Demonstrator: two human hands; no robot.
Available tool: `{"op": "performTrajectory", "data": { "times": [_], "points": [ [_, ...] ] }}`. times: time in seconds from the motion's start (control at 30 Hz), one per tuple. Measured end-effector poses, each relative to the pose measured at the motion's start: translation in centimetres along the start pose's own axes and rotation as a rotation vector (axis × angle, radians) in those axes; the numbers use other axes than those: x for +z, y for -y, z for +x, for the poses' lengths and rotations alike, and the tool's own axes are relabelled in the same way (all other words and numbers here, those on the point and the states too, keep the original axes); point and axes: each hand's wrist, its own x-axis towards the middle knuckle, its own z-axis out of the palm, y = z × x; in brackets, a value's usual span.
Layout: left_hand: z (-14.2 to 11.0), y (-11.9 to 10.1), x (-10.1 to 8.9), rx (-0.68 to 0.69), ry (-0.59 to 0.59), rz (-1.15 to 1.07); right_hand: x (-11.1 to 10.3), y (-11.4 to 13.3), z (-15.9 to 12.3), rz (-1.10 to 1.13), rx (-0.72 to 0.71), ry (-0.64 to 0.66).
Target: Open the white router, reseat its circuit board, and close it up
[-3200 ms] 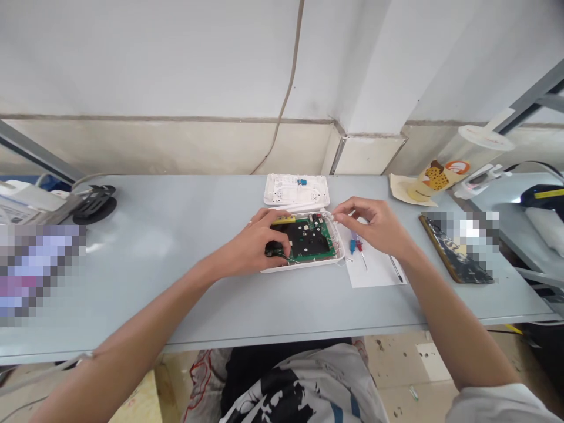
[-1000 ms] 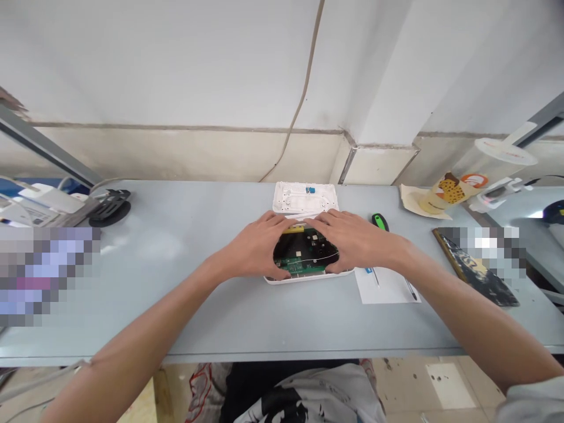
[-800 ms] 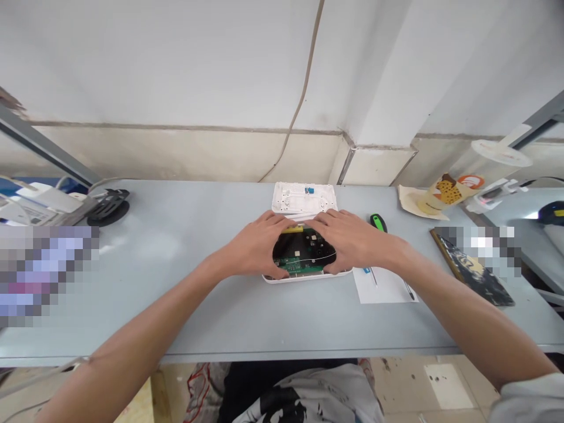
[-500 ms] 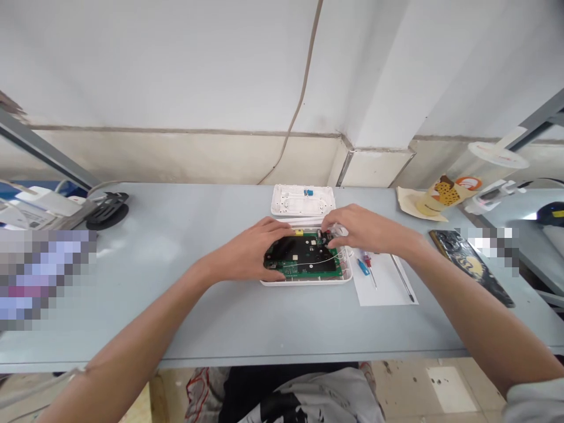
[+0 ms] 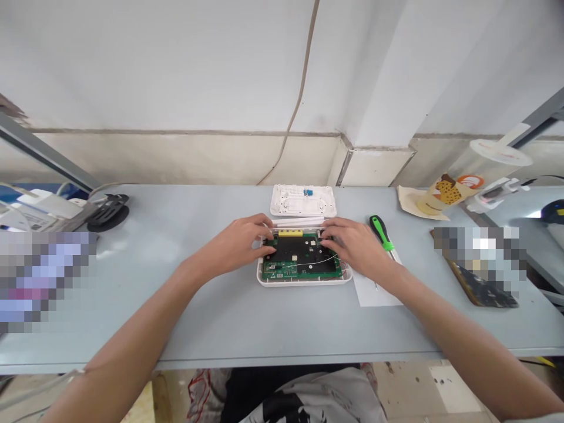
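Observation:
A green circuit board (image 5: 324,274) with a black plate (image 5: 286,248) over it lies in a white plastic housing (image 5: 304,283) in front of me. My left hand (image 5: 249,238) grips the board's back left corner, its thumb on the black plate and its fingers curled at the edge. At the back right corner my right hand (image 5: 348,241) does the same, thumb and fingertips bent onto the board. Between the hands is a yellow port block (image 5: 290,233). A thin white wire (image 5: 308,262) crosses the board. The fingertips' exact contact is partly hidden.
A white cover (image 5: 303,201) lies behind the housing. To the right are a green-handled screwdriver (image 5: 381,232), white paper (image 5: 374,296), a phone (image 5: 484,288) and a cup (image 5: 449,191). A black stand (image 5: 108,211) and white adapters (image 5: 48,202) sit at left.
My left hand has slid back to the board's far corner, uncovering its left end. My right hand has shifted slightly at the back right corner, and the green screwdriver handle now shows.

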Motion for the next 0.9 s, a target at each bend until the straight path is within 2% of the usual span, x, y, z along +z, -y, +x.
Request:
{"op": "performTrajectory", "data": {
  "times": [0.2, 0.5, 0.63, 0.9],
  "points": [
    [-0.2, -0.2, -0.2, 0.011, 0.047, 0.019, 0.2, 0.4, 0.3, -0.046, 0.01, 0.015],
    [-0.9, -1.2, -0.6, 0.02, 0.109, 0.1, 0.1, 0.0, 0.3, 0.04, 0.047, 0.024],
    [-1.2, -1.7, -0.5, 0.057, 0.077, 0.199, -0.1, -0.2, 0.2, 0.076, 0.001, 0.027],
    [0.1, -3.3, -0.6, 0.129, 0.159, 0.218, 0.0, -0.5, 0.2, 0.113, -0.003, 0.005]
  ]
}}
